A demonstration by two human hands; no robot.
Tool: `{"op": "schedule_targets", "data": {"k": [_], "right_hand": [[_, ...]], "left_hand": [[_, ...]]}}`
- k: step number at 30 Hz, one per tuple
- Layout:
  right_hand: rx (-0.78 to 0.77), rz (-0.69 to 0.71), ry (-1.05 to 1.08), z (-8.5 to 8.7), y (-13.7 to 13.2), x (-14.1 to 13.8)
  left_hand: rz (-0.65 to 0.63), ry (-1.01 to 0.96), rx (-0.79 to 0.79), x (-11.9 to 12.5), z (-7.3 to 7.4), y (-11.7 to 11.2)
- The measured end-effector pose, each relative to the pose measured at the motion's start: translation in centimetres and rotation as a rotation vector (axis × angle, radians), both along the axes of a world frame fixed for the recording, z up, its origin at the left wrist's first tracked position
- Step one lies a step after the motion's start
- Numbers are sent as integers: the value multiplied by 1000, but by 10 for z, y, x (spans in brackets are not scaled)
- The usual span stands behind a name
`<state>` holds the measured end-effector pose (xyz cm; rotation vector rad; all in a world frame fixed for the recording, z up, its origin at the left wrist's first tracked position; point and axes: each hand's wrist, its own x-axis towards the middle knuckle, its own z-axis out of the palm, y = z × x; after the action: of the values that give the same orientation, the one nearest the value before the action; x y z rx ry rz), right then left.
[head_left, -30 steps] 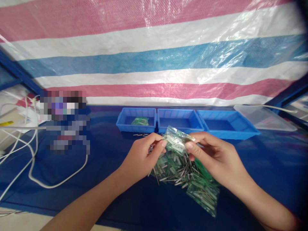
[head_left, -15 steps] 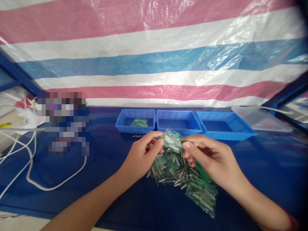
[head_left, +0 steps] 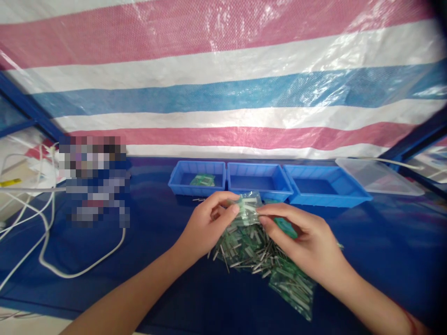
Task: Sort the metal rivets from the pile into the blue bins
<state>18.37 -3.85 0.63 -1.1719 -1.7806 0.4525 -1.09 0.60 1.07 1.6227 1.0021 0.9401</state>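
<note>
Between my two hands is a small clear plastic bag (head_left: 249,207) with pale strips showing inside. My left hand (head_left: 209,223) pinches its left edge between thumb and fingers. At the bag's right edge, my right hand (head_left: 303,237) closes thumb and forefinger on the plastic. Below them lies a pile of thin metal pins (head_left: 256,260) mixed with green-tinted plastic bags. One filled green bag (head_left: 293,291) sticks out from the pile toward the front right. What the palms cover of the pile is hidden.
Three blue bins stand in a row behind the pile: a left bin (head_left: 178,186) with small green bags inside, a middle bin (head_left: 260,188) and a right bin (head_left: 324,197). A translucent lid (head_left: 380,179) lies at the right. White cables (head_left: 45,246) loop across the left side.
The small bag has come slightly lower and turned flatter. My right thumb and forefinger have moved a little left along its edge; my left hand has hardly shifted.
</note>
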Motion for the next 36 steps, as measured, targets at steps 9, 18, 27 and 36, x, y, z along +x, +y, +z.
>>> {"op": "schedule_targets", "data": {"k": [9,18,27,36], "right_hand": [[162,44,-256,2,0,-4],[210,119,-344,5,-1,-6],[224,208,-561,-3,-3,-15],[216,213,-650,-11,-8,-23]], "left_hand": [[483,190,412,-54,19,58],[518,744,474,-85,10,83],[474,1031,575,-74,12,74],[369,1015,671,-65,9,62]]}}
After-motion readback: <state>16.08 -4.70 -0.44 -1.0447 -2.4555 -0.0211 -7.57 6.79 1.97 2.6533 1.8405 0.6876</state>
